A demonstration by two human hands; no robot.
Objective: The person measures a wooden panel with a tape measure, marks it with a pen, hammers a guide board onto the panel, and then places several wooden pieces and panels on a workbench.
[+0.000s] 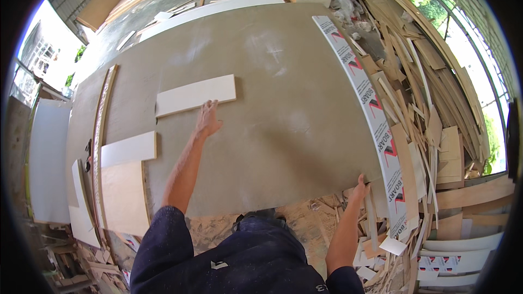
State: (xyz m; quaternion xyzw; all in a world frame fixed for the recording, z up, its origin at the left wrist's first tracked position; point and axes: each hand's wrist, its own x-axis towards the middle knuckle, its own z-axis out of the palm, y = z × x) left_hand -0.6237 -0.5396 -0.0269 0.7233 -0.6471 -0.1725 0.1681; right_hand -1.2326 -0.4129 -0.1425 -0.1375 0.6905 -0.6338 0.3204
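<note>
The left hand [208, 120] reaches out flat, fingers spread, touching the near edge of the white strip [196, 95]; the strip lies crosswise on the big board [283, 98], just beyond it; the right hand [358, 188] grips the board's near corner, well apart.

This is looking like a woodworking shop. A big grey board [272, 103] is lying flat, offcuts and thin wood strips [436, 92] are piling up along its right side, sawdust [305, 218] is covering the floor, and what seem to be more panels [98, 8] are leaning at the back.
</note>
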